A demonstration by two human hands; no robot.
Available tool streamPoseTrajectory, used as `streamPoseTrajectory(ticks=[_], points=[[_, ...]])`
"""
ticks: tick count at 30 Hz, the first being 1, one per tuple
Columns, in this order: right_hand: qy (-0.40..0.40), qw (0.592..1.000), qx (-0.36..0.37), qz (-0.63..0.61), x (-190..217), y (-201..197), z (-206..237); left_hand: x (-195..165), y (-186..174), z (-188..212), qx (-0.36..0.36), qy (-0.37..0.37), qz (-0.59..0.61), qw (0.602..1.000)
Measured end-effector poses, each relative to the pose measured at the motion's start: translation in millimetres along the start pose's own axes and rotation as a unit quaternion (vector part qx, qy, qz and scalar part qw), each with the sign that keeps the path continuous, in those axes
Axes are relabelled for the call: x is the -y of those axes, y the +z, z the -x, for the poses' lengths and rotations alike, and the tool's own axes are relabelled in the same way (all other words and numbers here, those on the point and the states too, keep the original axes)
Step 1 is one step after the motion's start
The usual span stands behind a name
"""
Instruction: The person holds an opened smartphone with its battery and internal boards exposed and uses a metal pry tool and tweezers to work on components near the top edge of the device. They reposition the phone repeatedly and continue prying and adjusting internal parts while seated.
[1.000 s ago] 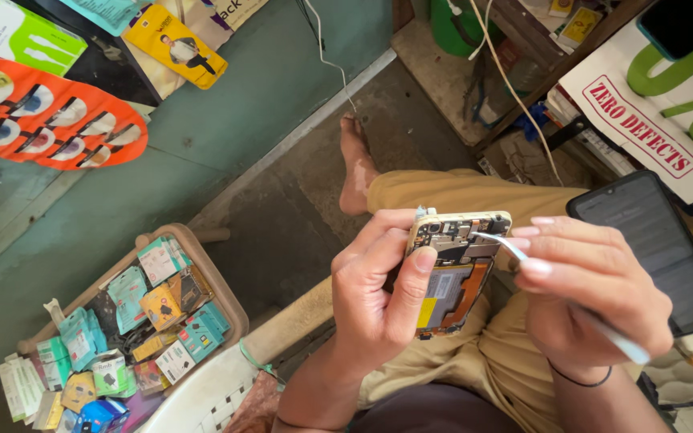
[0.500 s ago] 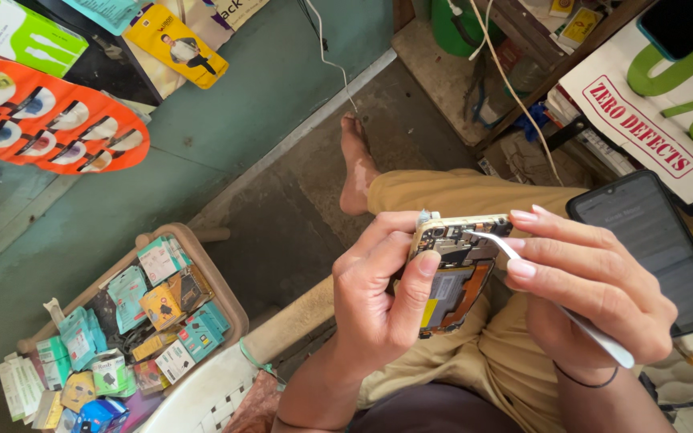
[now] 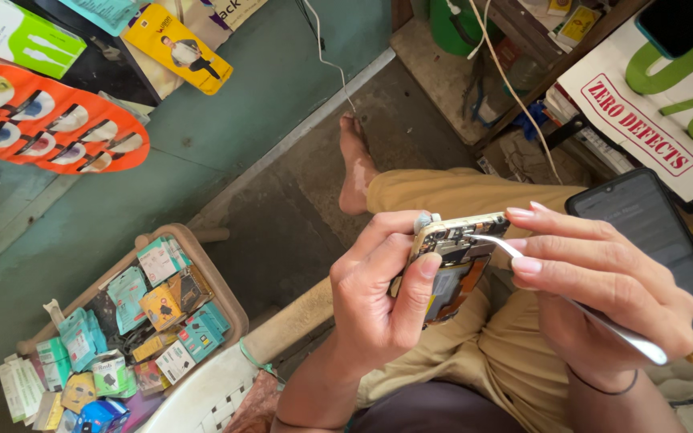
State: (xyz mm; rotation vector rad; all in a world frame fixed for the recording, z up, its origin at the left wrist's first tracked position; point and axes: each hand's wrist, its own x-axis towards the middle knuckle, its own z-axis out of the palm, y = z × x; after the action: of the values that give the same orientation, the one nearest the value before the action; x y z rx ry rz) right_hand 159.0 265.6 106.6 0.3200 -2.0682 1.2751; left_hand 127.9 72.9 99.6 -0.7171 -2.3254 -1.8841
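Teal wall (image 3: 226, 112) fills the upper left; at centre frame the left hand (image 3: 378, 297) curls clamped around an opened phone (image 3: 452, 261), while the right hand (image 3: 603, 289) pinches metal tweezers (image 3: 587, 309) against its board.

Orange oval blister card (image 3: 50, 120) w/ rows of small white-and-dark items hangs top left. Above it, green-and-white box (image 3: 18, 34); beside that, yellow card pack (image 3: 178, 46) showing a small figure. Bottom left, brown tray (image 3: 230, 309) crammed w/ small packets, mostly teal, some yellow, white, blue. Right side: dark phone screen (image 3: 651, 232), unlit, lying just behind the hands. Above it, white sign (image 3: 643, 120) w/ red-bordered label and big green shapes. Top right corner, another dark screen w/ teal edge (image 3: 683, 24).
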Motion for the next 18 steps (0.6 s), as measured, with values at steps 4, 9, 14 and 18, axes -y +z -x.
streamPoseTrajectory(ticks=[4,9,14,18], points=[[0.03,0.999,-0.01,-0.021,6,0,-2,0,-1,0,0.004,0.01,-0.006,1.0],[0.101,0.994,-0.002,-0.04,14,-5,1,0,-1,0,0.004,0.015,-0.014,1.0],[0.13,0.99,0.003,-0.053,14,-7,4,0,-1,1,0.004,0.022,-0.018,1.0],[0.152,0.985,-0.014,-0.082,16,-4,7,0,-2,1,0.005,0.026,-0.012,1.0]])
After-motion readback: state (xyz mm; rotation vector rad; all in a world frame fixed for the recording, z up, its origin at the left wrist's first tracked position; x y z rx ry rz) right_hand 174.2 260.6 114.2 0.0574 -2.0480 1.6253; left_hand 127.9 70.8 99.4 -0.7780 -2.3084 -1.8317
